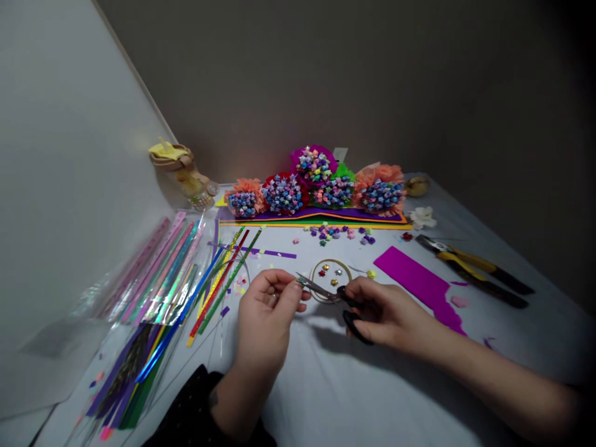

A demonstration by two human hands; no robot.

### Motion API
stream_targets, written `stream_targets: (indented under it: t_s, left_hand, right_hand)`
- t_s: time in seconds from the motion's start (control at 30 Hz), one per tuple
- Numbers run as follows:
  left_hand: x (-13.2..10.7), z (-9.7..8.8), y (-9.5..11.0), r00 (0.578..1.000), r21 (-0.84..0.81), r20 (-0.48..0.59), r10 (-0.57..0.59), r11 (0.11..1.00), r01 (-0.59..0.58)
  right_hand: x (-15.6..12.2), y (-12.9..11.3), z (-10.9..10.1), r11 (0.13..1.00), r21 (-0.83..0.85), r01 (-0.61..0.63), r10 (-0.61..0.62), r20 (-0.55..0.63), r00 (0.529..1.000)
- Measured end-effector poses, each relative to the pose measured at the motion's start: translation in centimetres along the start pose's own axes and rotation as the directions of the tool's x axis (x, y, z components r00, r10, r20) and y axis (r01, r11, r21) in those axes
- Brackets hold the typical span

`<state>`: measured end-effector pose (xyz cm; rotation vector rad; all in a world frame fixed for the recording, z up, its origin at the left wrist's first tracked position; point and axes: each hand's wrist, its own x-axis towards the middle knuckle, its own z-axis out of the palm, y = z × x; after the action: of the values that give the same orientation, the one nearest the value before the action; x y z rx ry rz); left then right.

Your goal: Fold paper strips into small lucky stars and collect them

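My right hand (388, 310) grips black-handled scissors (326, 290) with the blades pointing left. My left hand (267, 313) pinches something small at the blade tips, too small to name. Both hands hover over a white tablecloth (326, 385). Just behind the scissors lies a thin ring (347, 268) with a few tiny shiny paper stars inside it.
Long coloured paper strips (218, 282) and clear packets of strips (158, 273) lie at left. A row of paper-star bouquets (316, 186) stands at the back on coloured sheets. Loose stars (339, 233), a purple sheet (419, 282) and yellow-handled pliers (470, 267) lie at right.
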<state>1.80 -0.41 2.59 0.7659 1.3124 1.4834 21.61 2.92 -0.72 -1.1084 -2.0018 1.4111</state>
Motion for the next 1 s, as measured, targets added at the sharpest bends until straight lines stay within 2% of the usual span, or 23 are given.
stream_targets:
  t_s: [0.77,0.87,0.93,1.0]
  left_hand:
    - [-0.2,0.0,0.0,1.000,0.037,0.013,0.007,0.999,-0.008]
    - [-0.1,0.0,-0.1,1.000,0.040,0.008,0.007,0.999,-0.008]
    - [-0.1,-0.1,-0.1,1.000,0.042,0.003,0.003,0.999,-0.003]
    - [-0.1,0.0,-0.1,1.000,0.034,0.000,0.003,0.999,-0.003]
  right_hand:
    - [0.1,-0.2,-0.2,1.000,-0.015,0.015,-0.015,0.001,1.000]
    - [0.1,-0.5,-0.4,1.000,-0.008,0.003,-0.003,-0.057,0.998]
    - [0.1,-0.6,-0.9,0.999,-0.027,-0.026,0.022,-0.142,0.990]
    - [0.2,-0.4,-1.8,0.989,-0.133,-0.069,0.035,-0.243,0.969]
